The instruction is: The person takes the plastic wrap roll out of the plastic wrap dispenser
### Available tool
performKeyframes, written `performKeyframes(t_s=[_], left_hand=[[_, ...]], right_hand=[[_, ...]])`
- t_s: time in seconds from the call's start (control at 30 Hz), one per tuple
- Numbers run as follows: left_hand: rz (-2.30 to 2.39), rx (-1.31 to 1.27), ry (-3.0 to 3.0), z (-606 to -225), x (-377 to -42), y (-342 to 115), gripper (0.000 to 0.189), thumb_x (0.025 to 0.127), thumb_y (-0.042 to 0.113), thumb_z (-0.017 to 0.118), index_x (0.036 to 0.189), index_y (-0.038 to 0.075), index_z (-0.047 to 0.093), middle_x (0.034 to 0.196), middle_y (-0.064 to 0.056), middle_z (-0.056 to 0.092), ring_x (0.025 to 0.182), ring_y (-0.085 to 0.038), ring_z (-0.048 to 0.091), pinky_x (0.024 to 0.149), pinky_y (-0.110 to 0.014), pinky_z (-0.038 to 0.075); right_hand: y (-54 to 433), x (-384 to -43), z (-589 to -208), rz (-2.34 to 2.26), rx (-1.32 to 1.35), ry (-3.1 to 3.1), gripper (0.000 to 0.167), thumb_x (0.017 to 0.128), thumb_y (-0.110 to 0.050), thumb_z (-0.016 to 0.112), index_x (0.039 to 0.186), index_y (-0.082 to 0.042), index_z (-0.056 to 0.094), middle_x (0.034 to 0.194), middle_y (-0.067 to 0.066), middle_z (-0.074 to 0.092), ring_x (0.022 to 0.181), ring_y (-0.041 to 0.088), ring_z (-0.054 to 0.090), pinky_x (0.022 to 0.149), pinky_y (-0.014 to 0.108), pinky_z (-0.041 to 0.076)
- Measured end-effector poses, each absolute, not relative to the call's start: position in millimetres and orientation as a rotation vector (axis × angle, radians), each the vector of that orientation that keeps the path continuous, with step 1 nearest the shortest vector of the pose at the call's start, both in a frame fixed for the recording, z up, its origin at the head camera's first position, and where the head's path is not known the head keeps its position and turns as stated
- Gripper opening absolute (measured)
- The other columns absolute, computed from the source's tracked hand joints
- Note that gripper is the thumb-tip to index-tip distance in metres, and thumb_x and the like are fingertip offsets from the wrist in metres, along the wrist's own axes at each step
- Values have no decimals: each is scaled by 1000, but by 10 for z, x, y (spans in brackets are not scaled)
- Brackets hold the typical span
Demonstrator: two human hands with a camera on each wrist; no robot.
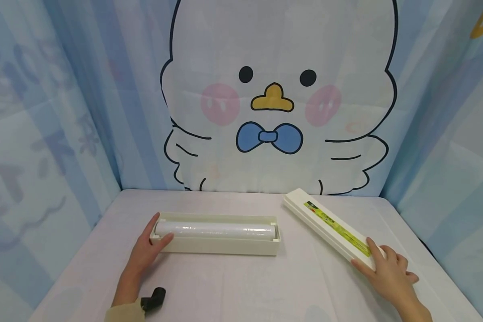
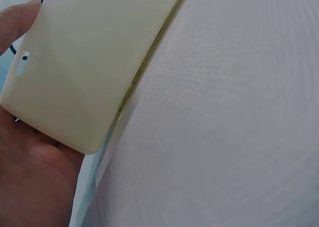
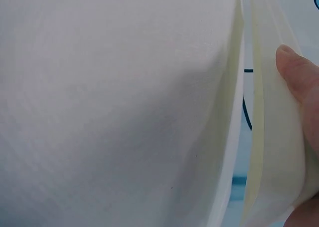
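Note:
A long cream plastic box (image 1: 221, 247) stands on the table at centre left, its top uncovered. Inside it lies a roll of clear plastic wrap (image 1: 217, 230). My left hand (image 1: 142, 255) grips the box's left end, thumb over the front edge and fingers round the end. In the left wrist view, the box's front wall (image 2: 94, 62) shows a small slot near the thumb. To the right, my right hand (image 1: 392, 273) holds the near end of the long white lid (image 1: 326, 228), which bears a green-yellow label. In the right wrist view, a gap shows between the lid (image 3: 274, 137) and the tablecloth.
A white cloth covers the table (image 1: 257, 286). Printed curtains (image 1: 137, 112) rise along its back and both sides. A black fitting (image 1: 154, 298) sits at the left sleeve cuff. The lid's far end lies near the back edge.

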State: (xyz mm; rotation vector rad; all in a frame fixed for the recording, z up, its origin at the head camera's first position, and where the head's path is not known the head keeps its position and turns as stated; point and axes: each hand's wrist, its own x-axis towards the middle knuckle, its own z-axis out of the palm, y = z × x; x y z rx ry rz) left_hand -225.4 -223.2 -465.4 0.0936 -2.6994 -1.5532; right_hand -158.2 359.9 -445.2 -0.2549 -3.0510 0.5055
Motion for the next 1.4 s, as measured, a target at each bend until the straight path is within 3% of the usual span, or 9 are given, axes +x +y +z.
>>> performKeyframes(t_s=[0.37, 0.73, 1.4], left_hand=[[-1555, 99, -2699, -4668, -2256, -2234, 89, 99, 38, 65, 163, 11, 9, 163, -26, 17, 147, -47, 19, 115, -65, 15], [-1561, 78, -2699, -4656, -2240, -2235, 88, 99, 37, 64, 163, 11, 9, 163, -27, 18, 147, -47, 19, 115, -65, 15], [-1589, 57, -2680, -4668, -2250, -2262, 87, 100, 37, 63, 163, 12, 10, 163, -26, 17, 148, -45, 19, 116, -63, 15]], right_hand=[[3681, -1557, -4489, 530, -339, -3124, 99, 94, -75, 43, 154, 0, 21, 135, 43, 20, 119, 70, 15, 72, 86, 22], [3704, -1515, -4472, 536, -406, -3149, 96, 96, -73, 43, 153, 1, 20, 134, 45, 17, 118, 71, 14, 75, 87, 20], [3690, -1512, -4494, 569, -479, -3211, 105, 92, -78, 42, 153, 3, 16, 133, 47, 12, 117, 73, 12, 80, 89, 18]])
